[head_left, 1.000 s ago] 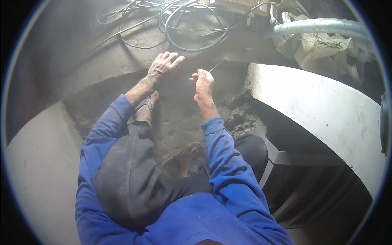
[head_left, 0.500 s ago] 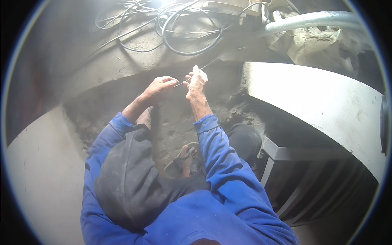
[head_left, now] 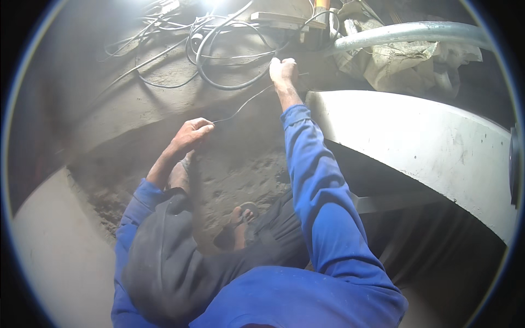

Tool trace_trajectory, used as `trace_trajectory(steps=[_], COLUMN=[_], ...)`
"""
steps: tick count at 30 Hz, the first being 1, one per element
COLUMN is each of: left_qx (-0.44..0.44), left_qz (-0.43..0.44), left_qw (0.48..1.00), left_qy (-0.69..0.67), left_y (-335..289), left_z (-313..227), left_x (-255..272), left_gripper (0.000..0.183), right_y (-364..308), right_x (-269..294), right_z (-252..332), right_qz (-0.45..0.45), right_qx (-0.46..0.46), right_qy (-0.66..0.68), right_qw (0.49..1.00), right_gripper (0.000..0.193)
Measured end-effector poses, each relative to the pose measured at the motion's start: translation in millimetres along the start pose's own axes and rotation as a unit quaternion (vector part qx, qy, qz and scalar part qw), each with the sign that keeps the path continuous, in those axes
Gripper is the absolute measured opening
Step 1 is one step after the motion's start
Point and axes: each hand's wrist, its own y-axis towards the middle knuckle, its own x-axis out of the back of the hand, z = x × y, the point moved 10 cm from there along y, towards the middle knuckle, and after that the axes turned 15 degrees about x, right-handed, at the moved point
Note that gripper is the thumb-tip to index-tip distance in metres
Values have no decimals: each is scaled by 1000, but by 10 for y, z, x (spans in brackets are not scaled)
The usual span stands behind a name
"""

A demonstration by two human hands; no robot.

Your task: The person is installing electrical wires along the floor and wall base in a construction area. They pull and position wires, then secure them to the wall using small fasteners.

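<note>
Thin wire [head_left: 239, 111] in left hand [head_left: 191, 133]

Pale pipe [head_left: 410, 35] over sack [head_left: 404, 68] (crumpled).

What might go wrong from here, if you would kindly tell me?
The thin wire curving from the left hand toward the right hand might snag on the looped cable, which lies close to the right hand. The sandalled foot shows bare toes, so anything sharp or falling could hurt it.

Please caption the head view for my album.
Left hand pinches a thin wire running to the right hand, near looped cables.
</note>
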Motion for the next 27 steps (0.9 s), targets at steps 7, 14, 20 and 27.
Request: trace_trajectory(steps=[7,14,20,27], left_qx=[8,20,26,61], left_qz=[11,34,25,19], left_qw=[1000,999,999,997], left_qy=[2,-20,-10,-44], left_y=[71,156,96,38], left_z=[-39,-71,-27,234], left_x=[23,29,101,224], left_gripper=[37,34,32,28], right_y=[53,536,1157,1366], right_x=[-541,-434,-412,-478], right_z=[-456,-125,65,172], right_qz=[73,-20,-72,11], right_qx=[-108,16,124,160], right_qy=[93,-8,-99,-98], right_qw=[987,1000,985,982], right_gripper=[33,30,30,30])
